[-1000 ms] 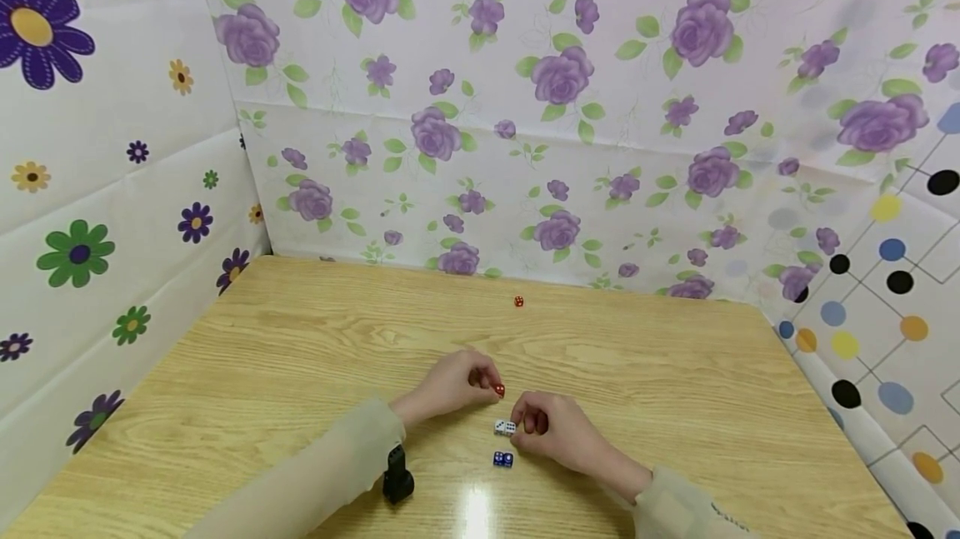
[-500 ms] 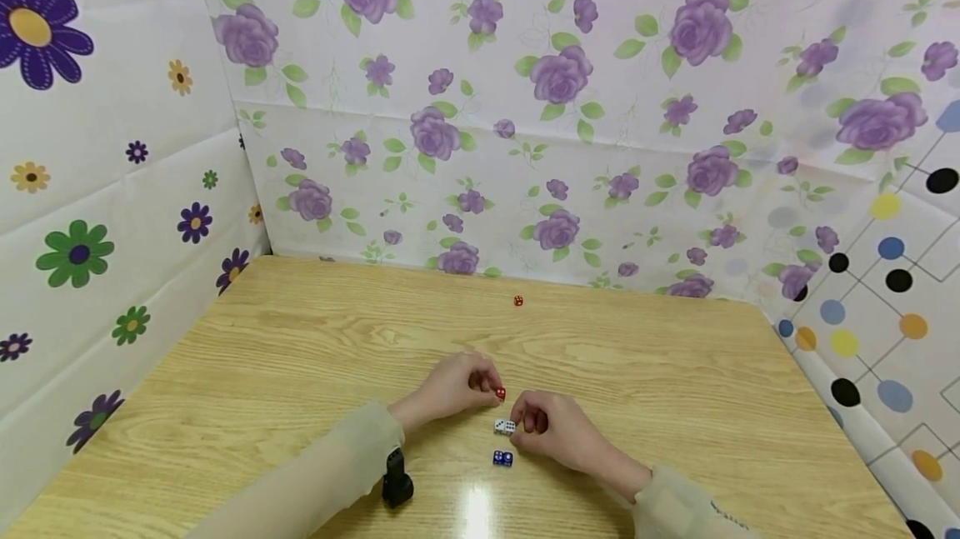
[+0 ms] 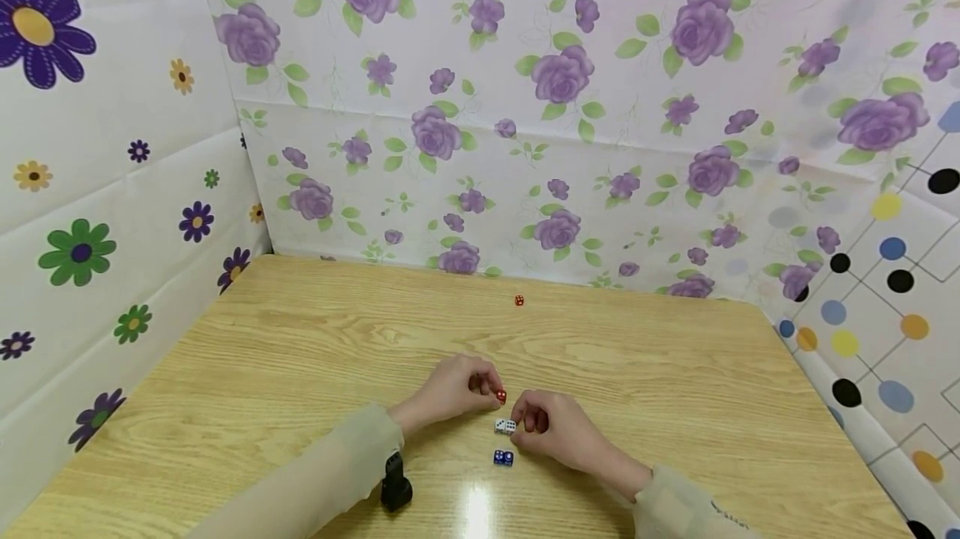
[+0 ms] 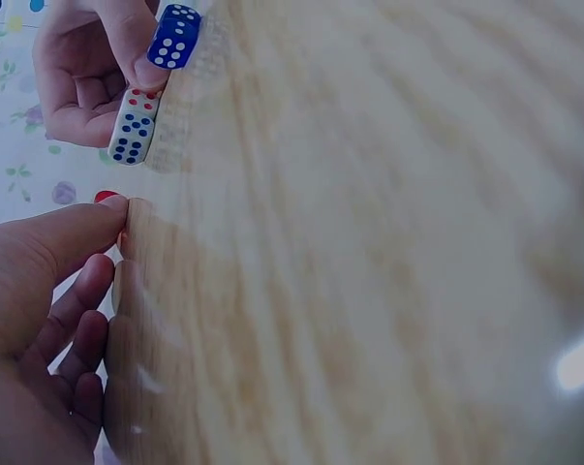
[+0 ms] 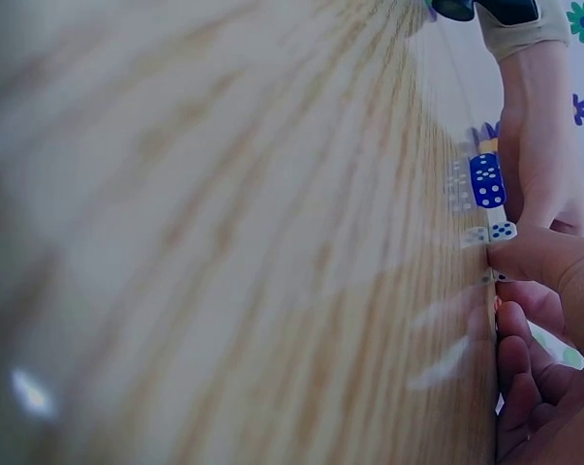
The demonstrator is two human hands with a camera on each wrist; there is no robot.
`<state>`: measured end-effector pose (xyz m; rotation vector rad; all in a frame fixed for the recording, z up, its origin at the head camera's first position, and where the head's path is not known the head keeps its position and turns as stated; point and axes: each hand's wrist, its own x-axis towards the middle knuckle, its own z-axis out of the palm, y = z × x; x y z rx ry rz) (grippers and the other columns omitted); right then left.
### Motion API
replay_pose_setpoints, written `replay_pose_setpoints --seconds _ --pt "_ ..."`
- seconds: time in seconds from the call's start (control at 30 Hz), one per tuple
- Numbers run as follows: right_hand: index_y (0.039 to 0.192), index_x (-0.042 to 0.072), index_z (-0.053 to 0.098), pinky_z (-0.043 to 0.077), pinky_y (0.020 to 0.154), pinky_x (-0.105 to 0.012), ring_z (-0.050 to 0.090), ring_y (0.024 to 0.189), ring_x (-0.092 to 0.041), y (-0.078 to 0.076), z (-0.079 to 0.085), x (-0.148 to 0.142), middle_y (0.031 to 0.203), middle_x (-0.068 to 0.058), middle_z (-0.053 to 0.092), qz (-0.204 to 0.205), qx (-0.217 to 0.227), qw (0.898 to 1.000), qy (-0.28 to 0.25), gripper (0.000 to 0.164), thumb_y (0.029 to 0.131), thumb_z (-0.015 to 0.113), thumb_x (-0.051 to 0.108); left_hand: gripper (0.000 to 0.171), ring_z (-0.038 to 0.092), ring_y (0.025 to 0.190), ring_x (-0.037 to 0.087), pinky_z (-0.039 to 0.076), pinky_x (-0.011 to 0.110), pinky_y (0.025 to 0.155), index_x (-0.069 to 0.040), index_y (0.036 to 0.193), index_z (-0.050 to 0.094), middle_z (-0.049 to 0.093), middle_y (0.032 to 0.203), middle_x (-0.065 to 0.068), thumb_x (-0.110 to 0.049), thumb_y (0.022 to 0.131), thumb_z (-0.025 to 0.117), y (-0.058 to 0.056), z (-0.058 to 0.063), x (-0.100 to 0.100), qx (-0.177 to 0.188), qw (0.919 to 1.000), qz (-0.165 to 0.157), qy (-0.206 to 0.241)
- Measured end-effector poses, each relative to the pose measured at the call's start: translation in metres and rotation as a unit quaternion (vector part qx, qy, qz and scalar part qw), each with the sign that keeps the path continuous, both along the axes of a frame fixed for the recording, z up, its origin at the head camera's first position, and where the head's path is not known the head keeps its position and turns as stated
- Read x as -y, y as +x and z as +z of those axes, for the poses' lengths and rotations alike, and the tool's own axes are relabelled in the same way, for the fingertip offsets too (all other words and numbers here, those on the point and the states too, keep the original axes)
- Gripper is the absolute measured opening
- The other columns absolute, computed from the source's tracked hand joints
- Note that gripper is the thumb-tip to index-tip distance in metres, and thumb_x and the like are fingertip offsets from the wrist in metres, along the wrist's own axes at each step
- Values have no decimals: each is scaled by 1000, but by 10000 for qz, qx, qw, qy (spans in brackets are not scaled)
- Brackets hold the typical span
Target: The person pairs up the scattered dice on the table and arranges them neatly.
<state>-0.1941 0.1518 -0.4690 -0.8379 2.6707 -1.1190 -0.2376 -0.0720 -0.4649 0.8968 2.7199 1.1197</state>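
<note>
My left hand [image 3: 455,385] pinches a red die [image 3: 501,396] between thumb and fingertips, just beyond a pair of white dice [image 3: 500,426]. In the left wrist view, only a small part of the red die [image 4: 106,196] shows past the thumb. The white dice sit side by side, and my right hand [image 3: 558,431] pinches the right-hand one at its edge. From the right wrist view, the thumb partly hides the white dice [image 5: 504,231]. Closer to the person lies a pair of blue dice [image 3: 503,457], also side by side.
Another red die [image 3: 519,300] lies near the back edge of the wooden table [image 3: 337,314]. A black device [image 3: 396,485] is strapped at the left wrist. Flowered cloth [image 3: 465,181] hangs behind the table, with patterned sheets at both sides.
My left hand has brought the red die slightly nearer to the person, toward the white dice. The right hand has stayed in place at the white die.
</note>
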Motion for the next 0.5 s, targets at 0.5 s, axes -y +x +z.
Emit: replay_pose_setpoints --seconds 0.5 --pt "90 19 66 41 57 -18 47 61 0 1 3 0 75 2 59 25 73 10000 -38 14 84 78 19 9 51 65 -1 43 19 65 -20 87 73 64 76 -10 -20 82 80 2 2 0 -69 10000 12 4"
